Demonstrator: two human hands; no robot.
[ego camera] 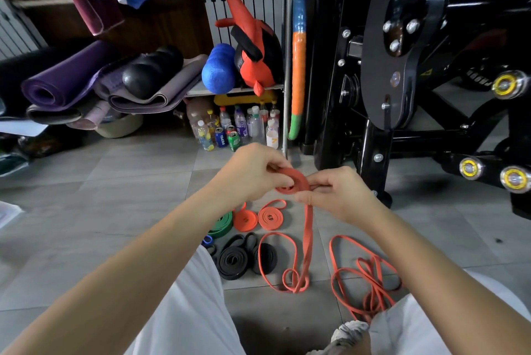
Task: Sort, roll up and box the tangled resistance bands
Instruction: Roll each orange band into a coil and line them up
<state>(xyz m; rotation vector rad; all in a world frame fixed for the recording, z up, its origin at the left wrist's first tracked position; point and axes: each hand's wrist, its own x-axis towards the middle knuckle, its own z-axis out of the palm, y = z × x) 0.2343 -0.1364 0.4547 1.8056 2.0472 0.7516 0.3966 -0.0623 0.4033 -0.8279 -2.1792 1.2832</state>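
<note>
**Rolling of an orange band in progress above the floor**

Left hand (253, 173): fingers curled, thumb and fingertips pinching the partly wound coil of the orange band (293, 182). Right hand (336, 196): fingers likewise curled, pinching the same coil from the opposite side. The coil is held in the air between both hands. Its unwound length hangs straight down from the right hand, and its lower end rests folded on the tiled floor (129, 182).

A thin orange loop (262, 262) lies on the floor just beside that lower end; whether the two are joined cannot be told.

Two rolled orange coils (245, 220) sit side by side on the floor below the hands, next to a green band (221, 225). Nearer the person are two black coils (232, 259) and a small blue band (207, 240), partly hidden by the left arm. A loose orange tangle (365, 277) lies unrolled to the right, well apart from the coils.

Background: black gym machine (402, 67), drink bottles (238, 127), rolled mats (71, 78).
</note>
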